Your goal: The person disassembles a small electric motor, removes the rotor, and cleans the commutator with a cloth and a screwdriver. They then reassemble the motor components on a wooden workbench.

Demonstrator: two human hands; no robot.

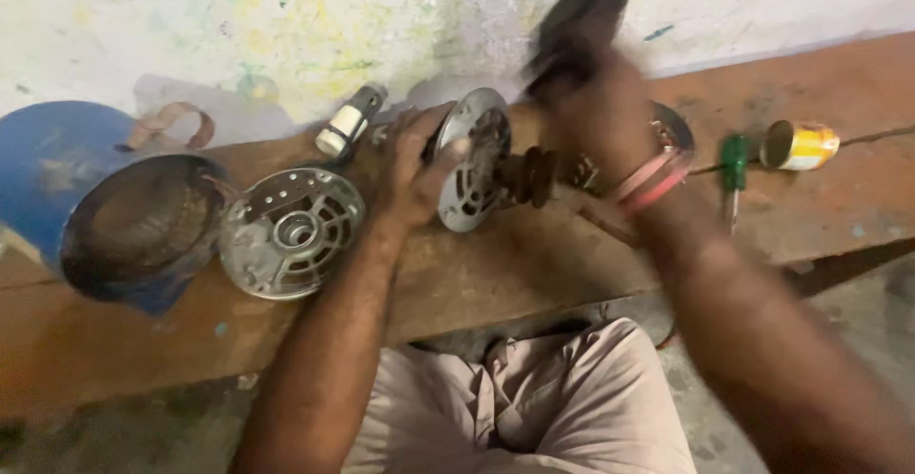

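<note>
Beige trousers nearest. Left hand grips round motor end plate on table; right of plate, blurred right hand clasps dark tool.

A small round tin lies on its side at the far right of the wooden bench, its open silver mouth turned left and its wrapper yellow with an orange band and a white patch. Near the wall at the bench's back edge, a short cylinder lies tilted, wearing a white label around its lower half beneath a dark, metallic upper part. Print on both is too small to make out. No signs or screens appear.
</note>
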